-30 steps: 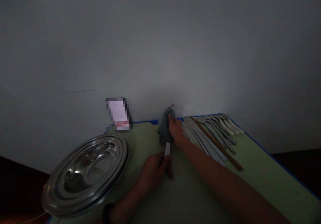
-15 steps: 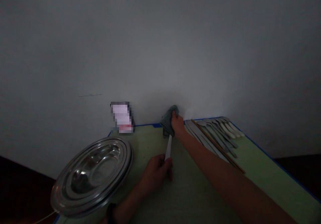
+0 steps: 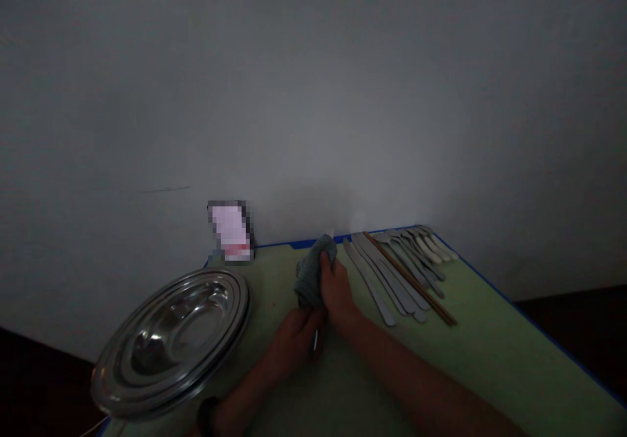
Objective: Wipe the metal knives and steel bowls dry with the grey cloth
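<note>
My left hand is closed round the white handle of a piece of cutlery, of which only a short bit shows. Right above it, my right hand grips a grey cloth wrapped over the rest of that utensil. The two hands touch each other over the green table. The scene is dim.
A stack of shiny steel plates sits at the left. A row of several knives, spoons and a pair of brown chopsticks lies at the back right. A small blurred card leans on the grey wall. The table's blue edge runs along the right.
My right hand with the cloth has slid back along the utensil toward my left hand, covering most of the handle that showed before.
</note>
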Demonstrator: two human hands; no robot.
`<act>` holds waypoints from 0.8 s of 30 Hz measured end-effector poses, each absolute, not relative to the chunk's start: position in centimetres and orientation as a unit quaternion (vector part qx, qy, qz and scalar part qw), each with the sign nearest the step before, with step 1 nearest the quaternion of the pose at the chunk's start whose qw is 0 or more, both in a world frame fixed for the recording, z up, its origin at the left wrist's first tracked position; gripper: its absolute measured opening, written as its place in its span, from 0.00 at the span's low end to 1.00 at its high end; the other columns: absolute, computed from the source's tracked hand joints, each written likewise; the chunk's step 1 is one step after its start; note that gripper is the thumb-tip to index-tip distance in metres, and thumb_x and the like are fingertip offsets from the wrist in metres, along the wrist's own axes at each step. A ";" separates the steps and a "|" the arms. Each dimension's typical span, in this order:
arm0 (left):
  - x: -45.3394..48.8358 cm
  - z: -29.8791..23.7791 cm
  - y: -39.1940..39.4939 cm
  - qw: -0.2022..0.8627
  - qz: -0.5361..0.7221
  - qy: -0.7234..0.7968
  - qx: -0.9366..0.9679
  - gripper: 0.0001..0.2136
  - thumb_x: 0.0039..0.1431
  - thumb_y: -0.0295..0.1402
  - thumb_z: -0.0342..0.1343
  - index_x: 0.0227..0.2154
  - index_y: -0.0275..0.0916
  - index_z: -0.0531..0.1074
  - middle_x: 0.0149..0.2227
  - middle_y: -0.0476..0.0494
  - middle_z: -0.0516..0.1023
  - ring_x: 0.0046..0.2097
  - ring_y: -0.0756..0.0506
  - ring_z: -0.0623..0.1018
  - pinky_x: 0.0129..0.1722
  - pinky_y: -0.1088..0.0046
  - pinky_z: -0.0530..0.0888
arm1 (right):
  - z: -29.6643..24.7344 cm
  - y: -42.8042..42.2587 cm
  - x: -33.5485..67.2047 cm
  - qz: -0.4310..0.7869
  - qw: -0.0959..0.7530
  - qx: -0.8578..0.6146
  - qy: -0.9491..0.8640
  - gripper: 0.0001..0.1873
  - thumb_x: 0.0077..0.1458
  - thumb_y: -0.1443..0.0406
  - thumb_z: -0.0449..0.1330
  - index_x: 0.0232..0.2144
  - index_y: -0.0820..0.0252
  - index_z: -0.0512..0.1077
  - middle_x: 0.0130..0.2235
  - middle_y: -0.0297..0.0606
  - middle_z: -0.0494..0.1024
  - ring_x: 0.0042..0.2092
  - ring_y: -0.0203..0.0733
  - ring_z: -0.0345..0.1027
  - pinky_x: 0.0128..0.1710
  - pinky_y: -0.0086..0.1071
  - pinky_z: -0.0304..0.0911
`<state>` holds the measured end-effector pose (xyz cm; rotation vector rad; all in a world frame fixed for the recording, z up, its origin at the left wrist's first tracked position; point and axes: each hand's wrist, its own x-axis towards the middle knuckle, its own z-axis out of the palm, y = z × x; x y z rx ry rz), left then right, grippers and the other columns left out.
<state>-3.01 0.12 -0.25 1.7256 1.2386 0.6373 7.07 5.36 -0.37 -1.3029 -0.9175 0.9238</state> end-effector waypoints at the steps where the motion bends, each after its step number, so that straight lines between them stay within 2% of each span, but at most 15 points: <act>1: -2.7 -0.1 -0.1 0.445 0.252 0.502 0.698 0.20 0.60 0.48 0.41 0.22 0.39 0.65 0.23 0.48 0.71 0.30 0.47 0.71 0.34 0.72 0.66 | -0.1 5.5 7.5 0.404 0.602 -0.562 -0.398 0.19 0.52 0.51 0.48 0.28 0.58 0.69 0.35 0.47 0.77 0.39 0.48 0.71 0.38 0.37 0.61; 7: -1.6 0.6 -1.6 0.504 0.204 0.466 0.698 0.20 0.61 0.49 0.36 0.23 0.41 0.60 0.17 0.54 0.63 0.22 0.50 0.66 0.26 0.75 0.64 | 3.0 7.8 10.3 0.333 0.632 -0.588 -0.380 0.21 0.50 0.50 0.50 0.24 0.61 0.70 0.29 0.44 0.77 0.35 0.46 0.69 0.33 0.33 0.59; 12: -1.9 0.8 -2.5 0.499 0.157 0.423 0.740 0.21 0.62 0.48 0.36 0.22 0.40 0.60 0.19 0.53 0.64 0.23 0.52 0.65 0.26 0.76 0.63 | 5.8 8.9 14.2 0.294 0.709 -0.554 -0.322 0.24 0.48 0.48 0.52 0.26 0.64 0.71 0.29 0.42 0.76 0.34 0.43 0.68 0.30 0.32 0.59; 16: -1.7 0.6 -2.9 0.522 0.171 0.398 0.735 0.21 0.62 0.48 0.36 0.21 0.40 0.60 0.19 0.54 0.62 0.22 0.52 0.63 0.24 0.77 0.62 | 7.5 8.3 16.1 0.282 0.771 -0.494 -0.287 0.26 0.49 0.46 0.52 0.28 0.64 0.71 0.28 0.39 0.75 0.31 0.40 0.69 0.29 0.32 0.61; 24: -1.6 -0.2 -2.1 0.510 0.245 0.419 0.710 0.22 0.62 0.49 0.36 0.21 0.39 0.60 0.18 0.54 0.61 0.21 0.53 0.62 0.23 0.77 0.60 | 7.5 7.3 11.7 0.337 0.754 -0.437 -0.355 0.30 0.47 0.42 0.52 0.32 0.64 0.73 0.27 0.37 0.75 0.33 0.40 0.70 0.32 0.32 0.64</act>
